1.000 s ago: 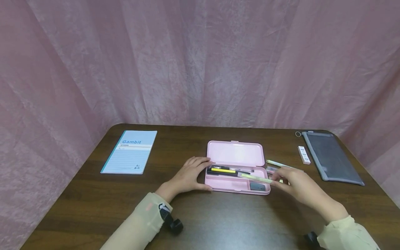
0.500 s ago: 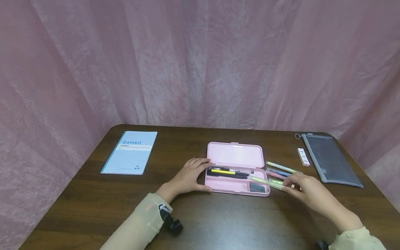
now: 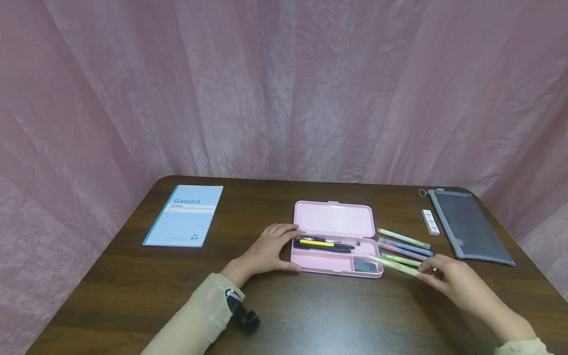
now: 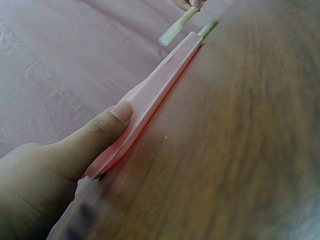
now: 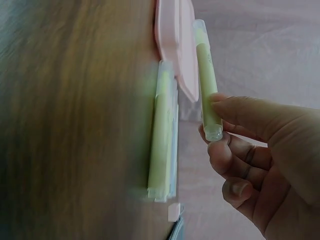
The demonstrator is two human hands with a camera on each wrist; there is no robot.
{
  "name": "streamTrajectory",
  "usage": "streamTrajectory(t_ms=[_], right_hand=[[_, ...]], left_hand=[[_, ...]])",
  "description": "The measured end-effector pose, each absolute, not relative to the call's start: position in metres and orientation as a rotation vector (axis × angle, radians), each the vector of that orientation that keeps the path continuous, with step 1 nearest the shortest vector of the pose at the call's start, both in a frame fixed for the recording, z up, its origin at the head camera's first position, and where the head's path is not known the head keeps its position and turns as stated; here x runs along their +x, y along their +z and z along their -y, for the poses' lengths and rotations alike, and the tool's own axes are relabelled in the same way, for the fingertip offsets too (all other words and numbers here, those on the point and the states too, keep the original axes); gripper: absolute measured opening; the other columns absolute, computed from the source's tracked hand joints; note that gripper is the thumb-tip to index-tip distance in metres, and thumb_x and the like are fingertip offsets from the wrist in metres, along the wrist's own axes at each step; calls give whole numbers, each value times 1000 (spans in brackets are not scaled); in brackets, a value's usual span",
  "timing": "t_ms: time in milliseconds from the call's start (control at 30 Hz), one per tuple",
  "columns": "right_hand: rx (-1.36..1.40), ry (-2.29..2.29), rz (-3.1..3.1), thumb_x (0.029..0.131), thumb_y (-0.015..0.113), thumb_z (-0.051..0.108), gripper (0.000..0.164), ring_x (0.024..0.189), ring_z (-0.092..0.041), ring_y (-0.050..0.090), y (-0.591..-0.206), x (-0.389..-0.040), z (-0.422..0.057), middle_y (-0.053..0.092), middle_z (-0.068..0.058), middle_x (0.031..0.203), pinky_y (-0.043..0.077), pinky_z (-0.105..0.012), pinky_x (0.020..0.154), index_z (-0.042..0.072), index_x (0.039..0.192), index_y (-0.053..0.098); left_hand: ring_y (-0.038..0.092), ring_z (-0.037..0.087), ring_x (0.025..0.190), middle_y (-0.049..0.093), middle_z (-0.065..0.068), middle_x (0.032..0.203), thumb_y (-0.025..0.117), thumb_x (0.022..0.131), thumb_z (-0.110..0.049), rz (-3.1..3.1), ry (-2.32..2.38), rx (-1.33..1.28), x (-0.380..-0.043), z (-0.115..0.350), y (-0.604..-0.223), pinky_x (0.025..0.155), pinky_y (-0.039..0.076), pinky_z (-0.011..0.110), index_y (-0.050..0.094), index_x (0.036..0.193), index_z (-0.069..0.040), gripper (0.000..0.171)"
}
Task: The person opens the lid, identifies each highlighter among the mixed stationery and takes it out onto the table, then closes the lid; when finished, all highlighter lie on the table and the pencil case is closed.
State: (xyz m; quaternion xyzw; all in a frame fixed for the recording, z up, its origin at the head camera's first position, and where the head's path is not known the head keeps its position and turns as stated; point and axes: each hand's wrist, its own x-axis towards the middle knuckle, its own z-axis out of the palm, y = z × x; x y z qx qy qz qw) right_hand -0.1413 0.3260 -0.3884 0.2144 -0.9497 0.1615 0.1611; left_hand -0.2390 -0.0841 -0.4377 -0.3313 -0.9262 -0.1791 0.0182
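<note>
A pink pencil case [image 3: 324, 260] lies opened flat on the table, its lid leaning away at the back. My left hand [image 3: 268, 249] grips its left end, and the left wrist view shows the thumb [image 4: 100, 127] on the front wall. Black pens and a yellow-and-black pen [image 3: 317, 242] lie in the long compartment; a grey block [image 3: 365, 266] sits in the small front one. Between thumb and fingers, my right hand [image 3: 463, 283] pinches a pale green highlighter [image 5: 207, 75] above the table, its tip near the case's right end.
Several highlighters [image 3: 405, 246] lie side by side right of the case, one green [image 5: 160, 140]. Behind them are a small white block [image 3: 431, 222] and a grey mesh zip pouch [image 3: 475, 227]. A blue notebook [image 3: 184, 217] lies at the left.
My right hand has drawn the pale green highlighter rightward, out from over the pencil case, uncovering the highlighters on the table. The left hand stays on the case's left end.
</note>
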Motion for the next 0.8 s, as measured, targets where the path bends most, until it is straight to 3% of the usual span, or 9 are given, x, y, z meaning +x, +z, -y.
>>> streamTrajectory(t_ms=[333,600,800], right_hand=[[559,442,2733,72,80,11,20,67,14,41,-397,-131,-341,53,24,74,41,-17,54,21,80,64],[579,461,2688,70,81,7,25,66,14,42,-406,-130,-350,54,23,73,36,-10,55,22,78,63],[568,455,2696,68,81,6,27,67,14,42,-412,-130,-353,54,22,73,39,-15,55,22,78,62]], left_hand=[[37,24,138,42,1,150,71,69,-69,2850,-534,-1046,-240,85,-438,119,24,48,43,144,-24,92],[36,24,140,40,1,151,71,70,-69,2877,-560,-1034,-240,85,-437,120,22,48,42,144,-25,92],[36,24,139,41,1,151,70,70,-69,2882,-550,-1030,-239,85,-437,119,23,48,42,145,-24,91]])
